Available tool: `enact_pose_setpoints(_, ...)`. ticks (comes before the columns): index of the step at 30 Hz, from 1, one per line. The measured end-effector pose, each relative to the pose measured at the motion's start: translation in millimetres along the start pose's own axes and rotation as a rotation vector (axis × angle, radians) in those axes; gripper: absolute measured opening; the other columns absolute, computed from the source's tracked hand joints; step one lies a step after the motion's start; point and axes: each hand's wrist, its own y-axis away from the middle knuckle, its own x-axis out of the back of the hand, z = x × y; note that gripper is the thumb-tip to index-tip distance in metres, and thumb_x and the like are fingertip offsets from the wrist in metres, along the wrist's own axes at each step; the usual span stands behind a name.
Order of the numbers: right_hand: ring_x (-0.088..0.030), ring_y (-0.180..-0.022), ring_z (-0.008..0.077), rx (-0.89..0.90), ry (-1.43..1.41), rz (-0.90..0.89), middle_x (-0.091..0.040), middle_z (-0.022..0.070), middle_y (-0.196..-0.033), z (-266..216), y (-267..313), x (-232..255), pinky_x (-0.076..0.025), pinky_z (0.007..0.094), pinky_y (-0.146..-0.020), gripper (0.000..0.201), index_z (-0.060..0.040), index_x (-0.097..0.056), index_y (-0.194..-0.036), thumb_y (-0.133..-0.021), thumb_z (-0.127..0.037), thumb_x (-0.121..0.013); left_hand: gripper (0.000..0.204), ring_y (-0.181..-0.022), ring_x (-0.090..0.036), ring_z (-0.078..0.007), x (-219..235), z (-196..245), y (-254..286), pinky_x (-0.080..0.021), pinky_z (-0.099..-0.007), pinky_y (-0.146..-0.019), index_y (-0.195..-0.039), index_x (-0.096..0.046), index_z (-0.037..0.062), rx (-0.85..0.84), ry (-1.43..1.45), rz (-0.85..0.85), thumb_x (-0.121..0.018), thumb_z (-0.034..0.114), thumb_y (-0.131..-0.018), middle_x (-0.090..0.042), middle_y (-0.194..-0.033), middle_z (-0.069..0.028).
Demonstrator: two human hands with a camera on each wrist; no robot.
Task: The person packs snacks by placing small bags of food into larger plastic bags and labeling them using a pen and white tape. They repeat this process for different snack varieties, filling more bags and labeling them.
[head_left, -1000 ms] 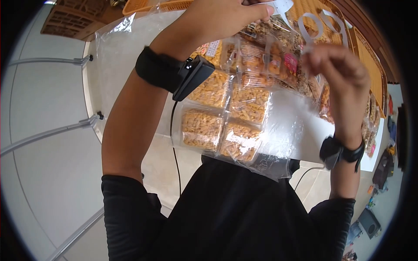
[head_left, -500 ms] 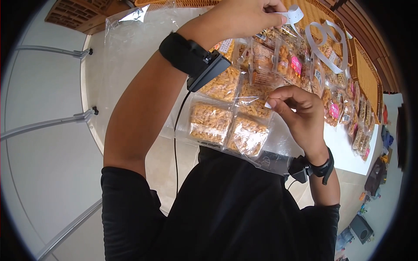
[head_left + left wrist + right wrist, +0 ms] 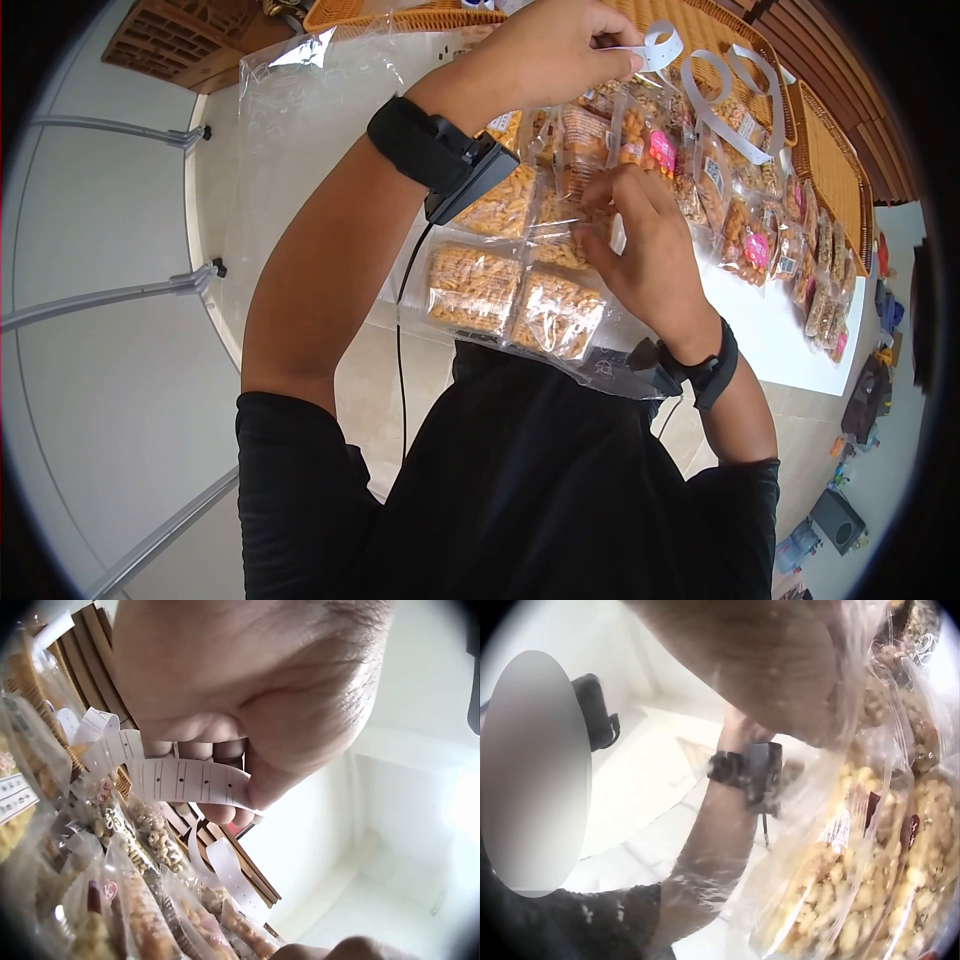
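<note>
In the head view my left hand (image 3: 575, 55) pinches one end of a white label strip (image 3: 655, 50), and its loops trail off to the right. The left wrist view shows the strip (image 3: 191, 782) flat under the thumb, with printed lines and dots. My right hand (image 3: 645, 255) is bent over clear-wrapped golden snack blocks (image 3: 470, 290), its thumb and fingers apart and blurred at the packs. What lies under its fingertips is hidden; I cannot tell whether they hold anything. Clear film and snack packs (image 3: 855, 862) lie beside this hand in the right wrist view.
Several small snack packets (image 3: 745, 240), some with pink labels, cover the right side of the table. Wicker trays (image 3: 835, 160) stand along its far edge. A large clear plastic bag (image 3: 310, 140) spreads to the left. Metal rails (image 3: 110, 300) run at far left.
My right hand came down from the strip's right side with a small white piece at its fingertips, then moved left onto the snack packs. That piece no longer shows. My left hand keeps the strip.
</note>
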Motion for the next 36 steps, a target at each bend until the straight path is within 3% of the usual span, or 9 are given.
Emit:
enact_pose_setpoints(3,-0.061,-0.085,0.0279,0.030,-0.020,0.092,-0.061,0.0113,-0.096,15,-1,-8,-0.048,0.0351,-0.072,0.029,-0.0015,-0.058,-0.099,-0.075,0.009,-0.069,0.017,-0.070,-0.056,-0.0133,-2,-2,-2,-0.047,-0.0316,-0.066,-0.096,-0.067,-0.0067,-0.033,-0.014,-0.009,-0.063,0.009,-0.093,-0.064,-0.077,-0.0106)
enact_pose_setpoints(6,-0.062,-0.090,0.0351,-0.032,-0.121,0.089,-0.063,0.0139,-0.093,14,1,2,-0.050,0.0432,-0.077,0.028,-0.0011,-0.058,-0.098,-0.074,0.009,-0.065,0.023,-0.070,-0.059,-0.0134,-6,-11,-3,-0.048,-0.0306,-0.066,-0.098,-0.068,-0.0059,-0.081,-0.028,0.027,-0.065,0.016,-0.093,-0.066,-0.078,-0.0101)
enact_pose_setpoints(8,-0.062,-0.087,0.0314,-0.037,-0.171,0.139,-0.063,0.0134,-0.092,13,3,10,-0.050,0.0394,-0.075,0.025,-0.0005,-0.058,-0.098,-0.075,0.009,-0.065,0.023,-0.068,-0.060,-0.0102,-9,-9,-2,-0.047,-0.0287,-0.062,-0.101,-0.070,-0.0023,-0.099,-0.076,0.091,-0.068,0.019,-0.093,-0.067,-0.077,-0.0063)
enact_pose_setpoints(13,-0.058,-0.077,0.0180,-0.135,-0.253,0.310,-0.061,0.0089,-0.087,17,28,51,-0.046,0.0284,-0.068,0.014,-0.0002,-0.060,-0.095,-0.083,0.005,-0.065,0.025,-0.084,-0.066,-0.0102,-7,-11,-2,-0.054,-0.0277,-0.074,-0.112,-0.066,-0.0028,0.096,-0.045,-0.076,-0.066,0.017,-0.096,-0.070,-0.091,-0.0049)
enact_pose_setpoints(14,-0.056,-0.077,0.0155,-0.211,-0.309,0.327,-0.061,0.0071,-0.088,24,41,56,-0.045,0.0281,-0.069,0.012,-0.0005,-0.060,-0.094,-0.084,0.004,-0.065,0.028,-0.091,-0.067,-0.0157,-5,4,1,-0.054,-0.0309,-0.082,-0.115,-0.063,-0.0041,0.147,-0.110,-0.107,-0.067,0.015,-0.095,-0.071,-0.097,-0.0088)
enact_pose_setpoints(16,-0.055,-0.076,0.0130,-0.275,-0.352,0.345,-0.062,0.0066,-0.089,37,68,62,-0.045,0.0268,-0.069,0.009,-0.0003,-0.060,-0.092,-0.085,0.004,-0.065,0.032,-0.104,-0.065,-0.0230,-5,9,8,-0.051,-0.0354,-0.092,-0.118,-0.062,-0.0050,-0.070,-0.395,-0.041,-0.068,0.013,-0.092,-0.069,-0.110,-0.0151)
enact_pose_setpoints(24,-0.057,-0.073,0.0116,-0.535,-0.463,0.261,-0.065,0.0052,-0.083,40,165,59,-0.047,0.0258,-0.070,0.007,0.0000,-0.063,-0.091,-0.085,-0.002,-0.067,0.041,-0.116,-0.061,-0.0300,14,28,59,-0.046,-0.0366,-0.101,-0.127,-0.058,-0.0022,0.017,-0.375,0.156,-0.067,0.007,-0.088,-0.063,-0.123,-0.0180)
enact_pose_setpoints(32,-0.063,-0.076,0.0197,-0.466,-0.430,0.275,-0.065,0.0110,-0.087,25,175,66,-0.051,0.0301,-0.073,0.012,0.0007,-0.065,-0.094,-0.083,-0.002,-0.069,0.046,-0.116,-0.058,-0.0380,10,90,179,-0.047,-0.0415,-0.100,-0.123,-0.057,-0.0010,0.200,-0.556,0.010,-0.073,0.016,-0.084,-0.060,-0.123,-0.0195)
enact_pose_setpoints(36,-0.061,-0.108,0.0323,-0.270,-0.366,0.244,-0.065,0.0163,-0.110,-3,149,60,-0.048,0.0395,-0.095,0.029,-0.0009,-0.066,-0.107,-0.080,-0.010,-0.074,0.048,-0.115,-0.058,-0.0386,-2,99,225,-0.048,-0.0413,-0.099,-0.125,-0.055,-0.0015,0.440,-0.313,0.164,-0.074,0.017,-0.084,-0.057,-0.124,-0.0201)
